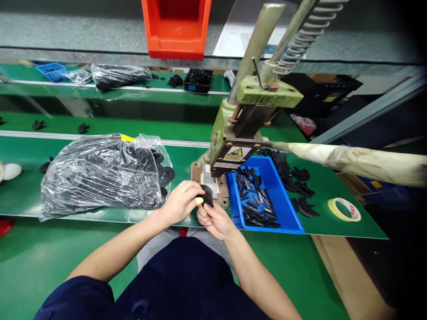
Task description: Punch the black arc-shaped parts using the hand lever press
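Observation:
Both my hands meet in front of the hand press, at the edge of its base. My left hand, with a pale yellow cover on one finger, is closed on a curved black plastic piece. The fingers of my right hand pinch the lower end of that same piece. Whether a second small part is between them I cannot tell. Left of my hands lies a clear plastic bag full of similar black pieces. A blue bin holding small black clips stands right of the press.
The press lever, wrapped in pale tape, reaches out to the right. Loose black curved pieces and a tape roll lie beyond the bin. A red bin hangs overhead. Behind runs a green conveyor carrying a few black parts.

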`<state>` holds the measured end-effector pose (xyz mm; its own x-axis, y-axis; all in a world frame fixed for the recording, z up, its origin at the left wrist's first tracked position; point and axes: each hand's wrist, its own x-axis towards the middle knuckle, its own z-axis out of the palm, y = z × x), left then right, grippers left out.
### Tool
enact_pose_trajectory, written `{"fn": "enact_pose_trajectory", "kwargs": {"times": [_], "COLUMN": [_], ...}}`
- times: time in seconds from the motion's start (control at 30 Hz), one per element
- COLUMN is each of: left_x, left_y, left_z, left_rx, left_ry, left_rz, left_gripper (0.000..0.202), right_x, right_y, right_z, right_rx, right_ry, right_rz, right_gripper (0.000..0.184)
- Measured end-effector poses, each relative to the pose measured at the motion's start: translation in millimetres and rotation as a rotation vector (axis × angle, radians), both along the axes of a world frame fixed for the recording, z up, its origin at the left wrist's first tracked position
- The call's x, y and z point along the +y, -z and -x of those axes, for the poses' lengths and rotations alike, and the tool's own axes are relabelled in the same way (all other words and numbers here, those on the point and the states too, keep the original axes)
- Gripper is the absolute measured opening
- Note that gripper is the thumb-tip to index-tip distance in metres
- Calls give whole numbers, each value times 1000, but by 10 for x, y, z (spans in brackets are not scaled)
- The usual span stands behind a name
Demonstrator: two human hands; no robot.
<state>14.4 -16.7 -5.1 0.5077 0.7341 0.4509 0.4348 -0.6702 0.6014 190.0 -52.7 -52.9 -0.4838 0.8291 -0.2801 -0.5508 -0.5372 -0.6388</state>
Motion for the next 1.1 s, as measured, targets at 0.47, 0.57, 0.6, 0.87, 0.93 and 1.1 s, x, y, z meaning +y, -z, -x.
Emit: {"fn": "enact_pose_trajectory", "kwargs": {"times": [0.47, 0.57, 0.6, 0.87, 0.93, 1.1], "left_x": [39, 1, -9, -22, -22, -65], "left_y": [-337, -352, -354, -325, -362, -519], "left_z": [22, -20, -30, 102, 145, 172], "left_rx": [95, 100, 106, 79, 119, 226], "left_ry": [316, 156, 107, 297, 377, 529], "left_rz": [180, 289, 313, 136, 40, -121], "left_gripper": [18, 14, 13, 18, 23, 25], "right_x": [-179, -187, -186, -175, -186, -255], "right_y": [22, -12, -16, -120, -163, -239], "right_z": [-38, -13, -8, -69, -61, -17], "right_rx": [-125, -169, -170, -102, -104, -182], "right_ry": [-22, 29, 32, -95, -118, -45], "right_rz": [-113, -120, -116, -88, -103, -164], "right_gripper": [28, 25, 26, 33, 33, 37]}}
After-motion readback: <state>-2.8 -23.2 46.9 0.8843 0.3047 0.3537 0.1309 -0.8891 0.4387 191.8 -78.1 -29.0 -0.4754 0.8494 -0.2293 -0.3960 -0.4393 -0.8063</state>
